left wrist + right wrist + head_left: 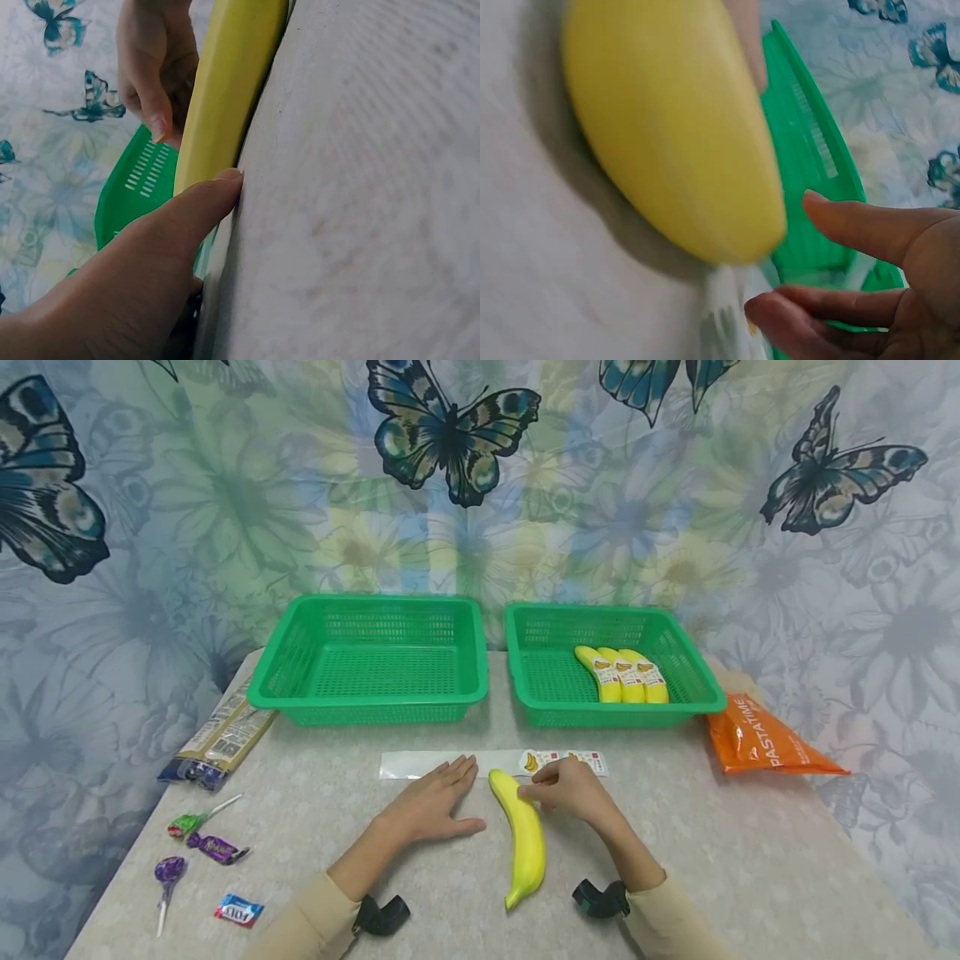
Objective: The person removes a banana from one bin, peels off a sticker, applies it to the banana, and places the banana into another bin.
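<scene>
A single yellow banana point(528, 843) lies on the table between my hands, its tip near a white backing strip point(420, 765). Banana-print stickers point(534, 762) sit on the strip's right part, some covered by my right hand. Flat over the strip's middle, my left hand point(438, 802) presses down with fingers spread and its thumb pointing at the banana. My right hand point(573, 792) hovers at the sticker end beside the banana's upper tip. In the right wrist view its thumb point(847, 225) stands apart from the fingers, with nothing visible held between them.
A green basket point(367, 703) stands at back left. The right green basket point(622, 717) holds several labelled bananas point(632, 681). An orange packet point(772, 739) leans by it. At left lie a gold packet point(225, 735), two lollipops point(171, 868) and small wrapped sweets point(238, 910).
</scene>
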A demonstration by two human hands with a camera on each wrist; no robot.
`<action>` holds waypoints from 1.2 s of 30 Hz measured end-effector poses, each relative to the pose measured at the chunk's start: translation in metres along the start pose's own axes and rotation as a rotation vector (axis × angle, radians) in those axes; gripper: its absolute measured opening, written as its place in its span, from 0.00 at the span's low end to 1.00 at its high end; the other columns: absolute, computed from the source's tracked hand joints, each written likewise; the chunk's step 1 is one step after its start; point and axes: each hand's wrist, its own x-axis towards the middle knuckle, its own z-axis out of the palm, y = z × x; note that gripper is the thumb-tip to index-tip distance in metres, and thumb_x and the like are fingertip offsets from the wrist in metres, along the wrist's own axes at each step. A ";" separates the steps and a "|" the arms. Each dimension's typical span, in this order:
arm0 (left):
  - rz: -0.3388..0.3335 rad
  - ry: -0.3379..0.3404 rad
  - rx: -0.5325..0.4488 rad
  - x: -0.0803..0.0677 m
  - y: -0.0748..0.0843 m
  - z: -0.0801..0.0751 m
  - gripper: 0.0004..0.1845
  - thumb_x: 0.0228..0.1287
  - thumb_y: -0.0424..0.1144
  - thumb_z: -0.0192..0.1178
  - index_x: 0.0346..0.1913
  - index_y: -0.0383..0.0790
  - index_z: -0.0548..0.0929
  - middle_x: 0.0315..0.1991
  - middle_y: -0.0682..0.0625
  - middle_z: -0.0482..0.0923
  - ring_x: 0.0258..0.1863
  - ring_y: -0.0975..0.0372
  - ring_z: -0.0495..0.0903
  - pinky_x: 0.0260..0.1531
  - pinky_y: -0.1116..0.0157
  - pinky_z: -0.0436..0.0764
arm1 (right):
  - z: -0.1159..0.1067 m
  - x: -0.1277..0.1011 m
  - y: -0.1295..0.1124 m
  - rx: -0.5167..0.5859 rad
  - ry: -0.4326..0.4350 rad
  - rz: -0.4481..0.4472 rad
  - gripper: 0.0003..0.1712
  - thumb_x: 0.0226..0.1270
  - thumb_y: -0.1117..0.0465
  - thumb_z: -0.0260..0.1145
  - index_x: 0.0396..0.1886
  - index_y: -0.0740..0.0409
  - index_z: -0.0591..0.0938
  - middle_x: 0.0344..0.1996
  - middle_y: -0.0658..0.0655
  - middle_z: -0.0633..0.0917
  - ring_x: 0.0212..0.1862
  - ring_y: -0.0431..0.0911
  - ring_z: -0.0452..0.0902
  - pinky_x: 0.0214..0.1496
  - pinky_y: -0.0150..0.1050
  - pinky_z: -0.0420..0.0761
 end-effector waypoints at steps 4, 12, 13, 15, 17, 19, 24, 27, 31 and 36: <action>0.005 -0.007 -0.010 -0.002 0.000 -0.003 0.49 0.63 0.68 0.52 0.73 0.31 0.60 0.76 0.41 0.56 0.76 0.51 0.55 0.75 0.55 0.57 | -0.012 0.017 0.003 -0.041 0.047 -0.080 0.21 0.54 0.52 0.76 0.43 0.62 0.87 0.29 0.51 0.86 0.31 0.41 0.80 0.31 0.33 0.78; 0.017 0.004 0.000 -0.002 -0.003 0.003 0.49 0.63 0.68 0.52 0.73 0.32 0.61 0.76 0.41 0.56 0.76 0.52 0.56 0.75 0.55 0.58 | -0.018 0.052 0.008 -0.289 0.046 -0.311 0.13 0.49 0.60 0.79 0.33 0.60 0.88 0.24 0.50 0.84 0.29 0.39 0.74 0.31 0.32 0.75; 0.016 0.005 0.000 -0.002 -0.003 0.003 0.49 0.63 0.68 0.52 0.73 0.32 0.61 0.76 0.41 0.56 0.76 0.52 0.56 0.75 0.55 0.59 | -0.017 0.056 0.008 -0.324 0.029 -0.325 0.10 0.48 0.61 0.78 0.28 0.59 0.86 0.20 0.48 0.80 0.27 0.38 0.70 0.28 0.31 0.71; 0.017 0.008 -0.002 -0.002 -0.003 0.004 0.49 0.63 0.68 0.52 0.73 0.31 0.61 0.76 0.41 0.57 0.76 0.52 0.56 0.75 0.55 0.59 | -0.015 0.062 0.008 -0.383 -0.003 -0.356 0.13 0.48 0.62 0.77 0.18 0.56 0.78 0.15 0.45 0.71 0.23 0.38 0.61 0.25 0.30 0.61; 0.016 0.008 -0.001 -0.002 -0.002 0.005 0.49 0.63 0.68 0.52 0.73 0.31 0.61 0.76 0.41 0.57 0.76 0.52 0.57 0.75 0.54 0.59 | -0.013 0.067 0.008 -0.428 -0.025 -0.389 0.20 0.47 0.64 0.76 0.14 0.54 0.70 0.13 0.44 0.63 0.21 0.38 0.54 0.24 0.30 0.54; 0.013 0.005 0.008 -0.002 -0.002 0.005 0.49 0.63 0.69 0.52 0.73 0.32 0.61 0.76 0.41 0.57 0.76 0.52 0.57 0.75 0.55 0.59 | -0.012 0.069 0.007 -0.450 -0.044 -0.411 0.24 0.47 0.65 0.74 0.13 0.52 0.64 0.13 0.44 0.58 0.21 0.38 0.49 0.24 0.31 0.50; -0.002 0.000 0.025 0.001 -0.003 0.003 0.50 0.62 0.70 0.51 0.73 0.33 0.60 0.76 0.42 0.57 0.76 0.53 0.56 0.75 0.56 0.58 | -0.011 0.068 0.004 -0.444 -0.036 -0.432 0.23 0.49 0.65 0.74 0.13 0.51 0.66 0.12 0.43 0.58 0.20 0.38 0.49 0.23 0.30 0.49; -0.009 -0.011 0.015 0.000 -0.002 0.002 0.50 0.62 0.70 0.51 0.74 0.33 0.60 0.76 0.42 0.57 0.76 0.52 0.56 0.75 0.55 0.58 | -0.011 0.066 0.005 -0.428 0.001 -0.442 0.18 0.50 0.65 0.75 0.13 0.54 0.74 0.11 0.44 0.65 0.20 0.37 0.55 0.23 0.30 0.54; -0.016 -0.026 0.004 0.000 -0.002 0.001 0.50 0.62 0.70 0.51 0.74 0.33 0.59 0.76 0.42 0.56 0.76 0.52 0.55 0.75 0.56 0.57 | -0.008 0.065 0.009 -0.403 0.077 -0.420 0.05 0.53 0.62 0.76 0.21 0.56 0.87 0.19 0.46 0.84 0.25 0.37 0.75 0.27 0.31 0.74; -0.016 -0.024 -0.004 0.000 -0.001 0.002 0.50 0.62 0.69 0.51 0.74 0.33 0.59 0.76 0.42 0.56 0.76 0.53 0.55 0.76 0.56 0.57 | -0.006 0.065 0.013 -0.366 0.131 -0.378 0.03 0.55 0.61 0.75 0.25 0.54 0.90 0.22 0.49 0.88 0.29 0.39 0.80 0.32 0.34 0.80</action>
